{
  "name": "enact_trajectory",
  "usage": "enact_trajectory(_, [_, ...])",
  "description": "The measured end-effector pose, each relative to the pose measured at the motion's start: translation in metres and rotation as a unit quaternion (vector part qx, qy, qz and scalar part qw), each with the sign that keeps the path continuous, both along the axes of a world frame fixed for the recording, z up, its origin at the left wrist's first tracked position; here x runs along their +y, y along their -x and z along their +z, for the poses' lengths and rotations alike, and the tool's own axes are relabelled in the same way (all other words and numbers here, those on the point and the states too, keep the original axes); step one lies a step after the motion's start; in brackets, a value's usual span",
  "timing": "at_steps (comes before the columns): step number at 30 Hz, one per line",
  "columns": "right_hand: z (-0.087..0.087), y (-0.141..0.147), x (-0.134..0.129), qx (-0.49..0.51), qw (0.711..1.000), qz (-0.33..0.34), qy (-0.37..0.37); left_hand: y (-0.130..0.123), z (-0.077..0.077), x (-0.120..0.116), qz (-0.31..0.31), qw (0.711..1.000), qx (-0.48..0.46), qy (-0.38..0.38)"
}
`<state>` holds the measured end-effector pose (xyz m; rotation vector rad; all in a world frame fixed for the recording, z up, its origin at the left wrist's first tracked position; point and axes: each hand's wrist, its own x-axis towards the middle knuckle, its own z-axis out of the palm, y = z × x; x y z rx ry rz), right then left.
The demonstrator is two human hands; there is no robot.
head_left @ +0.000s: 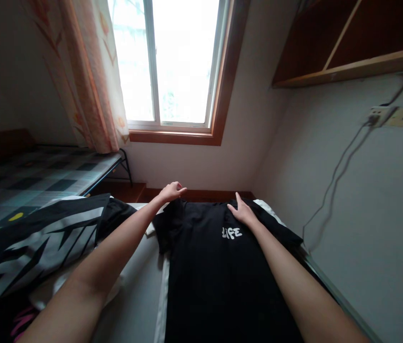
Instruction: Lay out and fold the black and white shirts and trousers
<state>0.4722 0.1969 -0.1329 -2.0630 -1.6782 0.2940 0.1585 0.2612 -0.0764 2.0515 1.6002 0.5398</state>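
A black T-shirt (pixel 208 276) with white "LIFE" lettering on its chest lies spread out in front of me, its collar end toward the window. At its far left shoulder, my left hand (pixel 172 192) has its fingers bent together on the cloth; the fingertips are partly hidden. My right hand (pixel 243 213) rests on the upper right chest just above the lettering, with thumb and forefinger spread apart. The shirt's right sleeve (pixel 283 231) reaches toward the wall, and its left sleeve (pixel 164 233) hangs folded beside my left forearm.
On the left lies another black garment (pixel 54 233) with big grey lettering. A white surface (pixel 135 286) shows beneath the clothes. Beyond stands a bed with a checked cover (pixel 61 164). A cable (pixel 333 176) runs down the right wall from a socket (pixel 380 116), under a wooden shelf (pixel 351 69).
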Motion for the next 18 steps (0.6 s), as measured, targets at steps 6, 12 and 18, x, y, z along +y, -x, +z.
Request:
enact_trajectory(6, [-0.003,0.007,-0.005,-0.051,0.996,0.007,0.072,0.038,-0.006,-0.004,-0.016,0.992,-0.068,0.102])
enact_trajectory(12, [-0.002,0.009,-0.007,-0.053,0.996,0.012,0.068,0.053,-0.008,-0.018,-0.046,0.978,-0.073,0.190])
enact_trajectory(18, [0.009,0.013,-0.011,-0.080,0.996,0.010,0.049,0.067,0.007,-0.031,-0.077,0.968,-0.178,0.159])
